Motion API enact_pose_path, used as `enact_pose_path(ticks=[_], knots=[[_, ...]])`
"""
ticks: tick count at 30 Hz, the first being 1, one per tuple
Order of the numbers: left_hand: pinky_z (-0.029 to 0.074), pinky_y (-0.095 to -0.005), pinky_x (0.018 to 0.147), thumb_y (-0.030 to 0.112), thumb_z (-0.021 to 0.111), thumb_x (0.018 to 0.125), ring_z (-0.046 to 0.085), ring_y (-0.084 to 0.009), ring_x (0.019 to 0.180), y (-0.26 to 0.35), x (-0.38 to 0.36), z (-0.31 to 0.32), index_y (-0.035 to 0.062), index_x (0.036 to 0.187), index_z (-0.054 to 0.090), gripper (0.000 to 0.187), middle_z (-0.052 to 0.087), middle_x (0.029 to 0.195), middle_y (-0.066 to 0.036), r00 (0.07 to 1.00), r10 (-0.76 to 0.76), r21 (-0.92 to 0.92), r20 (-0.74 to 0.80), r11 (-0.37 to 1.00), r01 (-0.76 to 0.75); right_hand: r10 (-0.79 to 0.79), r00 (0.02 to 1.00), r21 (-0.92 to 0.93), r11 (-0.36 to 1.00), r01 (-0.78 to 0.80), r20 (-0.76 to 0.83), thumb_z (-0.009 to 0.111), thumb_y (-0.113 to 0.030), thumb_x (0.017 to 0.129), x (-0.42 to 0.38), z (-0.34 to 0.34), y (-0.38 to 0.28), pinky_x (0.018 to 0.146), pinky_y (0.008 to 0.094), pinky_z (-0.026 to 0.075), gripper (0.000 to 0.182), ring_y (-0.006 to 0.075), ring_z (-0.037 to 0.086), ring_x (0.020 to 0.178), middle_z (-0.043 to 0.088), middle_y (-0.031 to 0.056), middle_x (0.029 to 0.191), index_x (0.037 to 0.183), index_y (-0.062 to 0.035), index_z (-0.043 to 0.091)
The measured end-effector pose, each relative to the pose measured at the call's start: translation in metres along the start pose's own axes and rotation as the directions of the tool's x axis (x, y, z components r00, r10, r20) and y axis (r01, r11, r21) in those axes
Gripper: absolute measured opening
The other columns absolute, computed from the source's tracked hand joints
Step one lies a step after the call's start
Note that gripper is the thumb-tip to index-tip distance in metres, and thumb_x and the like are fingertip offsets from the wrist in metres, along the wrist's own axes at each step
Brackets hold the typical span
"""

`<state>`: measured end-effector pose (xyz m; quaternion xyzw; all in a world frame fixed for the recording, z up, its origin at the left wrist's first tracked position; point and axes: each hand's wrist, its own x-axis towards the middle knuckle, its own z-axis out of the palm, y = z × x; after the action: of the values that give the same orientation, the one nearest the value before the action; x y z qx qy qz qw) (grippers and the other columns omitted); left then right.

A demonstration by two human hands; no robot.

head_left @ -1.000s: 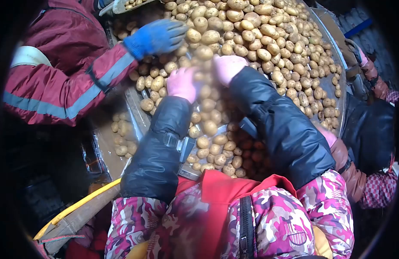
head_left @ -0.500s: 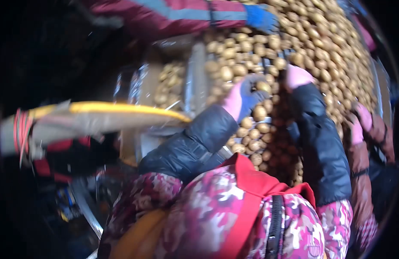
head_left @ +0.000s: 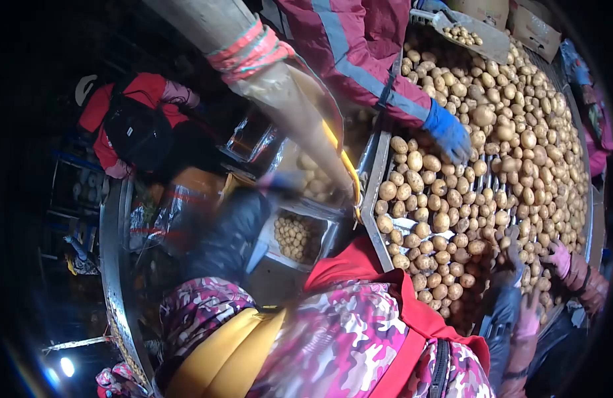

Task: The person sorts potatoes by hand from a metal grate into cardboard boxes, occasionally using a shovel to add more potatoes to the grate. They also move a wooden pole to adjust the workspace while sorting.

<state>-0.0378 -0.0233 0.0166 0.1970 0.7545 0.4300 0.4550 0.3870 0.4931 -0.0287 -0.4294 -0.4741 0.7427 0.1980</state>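
Many potatoes (head_left: pixel 441 221) cover the sorting table in front of me. My left hand (head_left: pixel 281 182), gloved and smeared by motion, is off to the left above the boxes; whether it holds anything cannot be made out. On the near right part of the potatoes lies my right hand (head_left: pixel 512 255) in a dim greyish glove. Its fingers appear apart and touch the potatoes. Just below my left hand is an open box (head_left: pixel 265 247) with small potatoes (head_left: pixel 296 237) inside.
A co-worker's blue glove (head_left: pixel 451 134) rests on the potatoes ahead. Another person's pink gloves (head_left: pixel 558 259) are beside my right hand. A wrapped pole (head_left: pixel 280 89) with a yellow edge slants above the boxes. The table's metal rim (head_left: pixel 371 199) borders the potatoes. A person in red stands left.
My left hand, earlier around a potato over the table, has swung left over the boxes. My view has turned left. My right hand is now on potatoes nearer the co-worker's pink gloves.
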Motion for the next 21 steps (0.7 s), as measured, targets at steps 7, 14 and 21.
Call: enact_pose_path(ticks=[7, 14, 21], knots=[[0.055, -0.0376, 0.088, 0.021, 0.062, 0.101, 0.07, -0.0207, 0.099, 0.073, 0.072, -0.157, 0.0031, 0.126, 0.067, 0.031, 0.075, 0.104, -0.007, 0.584, 0.329, 0.526, -0.742, 0.825, 0.204, 0.197, 0.977, 0.342, 0.916, -0.211, 0.076, 0.064, -0.044, 0.1, -0.072, 0.018, 0.045, 0.048, 0.0258, 0.045, 0.042, 0.0156, 0.058, 0.061, 0.069, 0.0056, 0.09, 0.118, -0.0072, 0.067], [0.055, -0.0316, 0.09, 0.024, 0.065, 0.1, 0.069, -0.0173, 0.104, 0.041, -0.007, -0.036, 0.0015, 0.125, 0.068, 0.034, 0.073, 0.108, -0.01, 0.795, 0.041, -0.141, -0.605, 0.977, -0.157, 0.115, 0.84, 0.563, 0.694, -0.449, 0.53, 0.055, -0.055, 0.103, -0.073, 0.046, 0.038, 0.079, 0.035, 0.052, 0.055, 0.0219, 0.059, 0.094, 0.062, 0.0085, 0.109, 0.128, -0.0062, 0.057], [0.054, -0.0289, 0.091, 0.024, 0.052, 0.108, 0.068, -0.0219, 0.107, 0.086, -0.031, 0.176, -0.0025, 0.145, 0.049, 0.046, 0.064, 0.123, -0.017, 0.885, -0.014, -0.172, 0.466, 0.979, 0.107, 0.092, 0.827, 0.583, 0.666, -0.466, 0.555, 0.05, -0.066, 0.101, -0.068, 0.072, 0.035, 0.094, 0.0472, 0.055, 0.08, 0.0286, 0.062, 0.115, 0.065, 0.0118, 0.122, 0.145, 0.0007, 0.046]])
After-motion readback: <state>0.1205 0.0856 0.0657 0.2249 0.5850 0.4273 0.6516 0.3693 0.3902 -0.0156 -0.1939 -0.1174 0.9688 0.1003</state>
